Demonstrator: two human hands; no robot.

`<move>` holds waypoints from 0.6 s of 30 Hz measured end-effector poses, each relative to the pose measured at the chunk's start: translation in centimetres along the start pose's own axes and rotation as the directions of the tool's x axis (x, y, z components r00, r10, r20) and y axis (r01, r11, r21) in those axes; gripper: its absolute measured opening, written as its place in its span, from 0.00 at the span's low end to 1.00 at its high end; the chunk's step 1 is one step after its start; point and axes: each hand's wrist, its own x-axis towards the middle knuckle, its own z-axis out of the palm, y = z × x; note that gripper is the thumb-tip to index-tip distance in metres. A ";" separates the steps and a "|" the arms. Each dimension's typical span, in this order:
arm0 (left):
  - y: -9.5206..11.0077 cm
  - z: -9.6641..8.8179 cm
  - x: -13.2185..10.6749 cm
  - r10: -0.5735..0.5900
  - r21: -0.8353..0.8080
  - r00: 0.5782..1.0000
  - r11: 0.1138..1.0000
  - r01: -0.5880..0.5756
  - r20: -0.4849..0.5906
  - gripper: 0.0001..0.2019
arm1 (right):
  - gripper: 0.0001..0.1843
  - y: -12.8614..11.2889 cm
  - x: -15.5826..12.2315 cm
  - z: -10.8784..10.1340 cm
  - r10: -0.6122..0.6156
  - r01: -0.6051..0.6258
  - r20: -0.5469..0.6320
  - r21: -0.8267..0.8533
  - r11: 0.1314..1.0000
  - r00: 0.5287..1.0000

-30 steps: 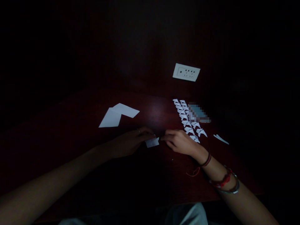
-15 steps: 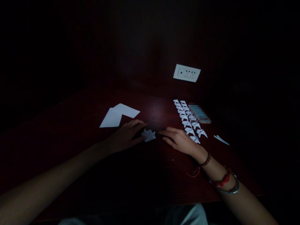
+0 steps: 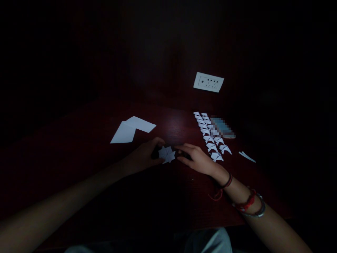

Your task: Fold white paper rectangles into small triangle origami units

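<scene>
A small folded white paper piece point(image 3: 167, 154) with several pointed corners lies between my two hands. My left hand point(image 3: 143, 154) is at its left side, the thumb on its lower left edge and the fingers curled behind, gripping it. My right hand point(image 3: 197, 159) is just to its right, thumb and fingers apart, the fingertips close to the paper's right edge; the frames do not show clearly if they touch it. Beside my right hand stand two rows of folded white paper pieces point(image 3: 206, 131) with pointed ends.
Two white paper sheets point(image 3: 123, 133) lie overlapping on the dark red table point(image 3: 86, 140). A blurred phone-like object point(image 3: 223, 127) is beside the paper rows, with thin white strips point(image 3: 247, 156) nearer me. A wall socket point(image 3: 209, 82) is behind.
The folded piece has turned and now shows a more star-like outline. My left fingers have curled in around it, and my right hand has come a little closer. The view has shifted slightly.
</scene>
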 end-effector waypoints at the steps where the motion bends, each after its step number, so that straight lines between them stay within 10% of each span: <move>1: 0.1 0.0 0.0 0.008 -0.029 1.000 1.000 -0.009 -0.011 0.23 | 0.21 0.0 0.1 0.1 0.012 -0.012 -0.012 0.036 0.999 1.000; 10: 2.0 0.0 -0.2 0.108 -0.115 0.994 0.987 -0.109 -0.017 0.24 | 0.16 -0.5 0.4 0.9 0.145 -0.127 -0.036 0.312 0.942 0.989; 18: 1.7 -0.1 0.1 0.140 0.003 0.985 0.990 -0.141 -0.102 0.27 | 0.09 -1.2 0.2 -0.3 0.063 -0.074 -0.277 -0.032 0.997 0.959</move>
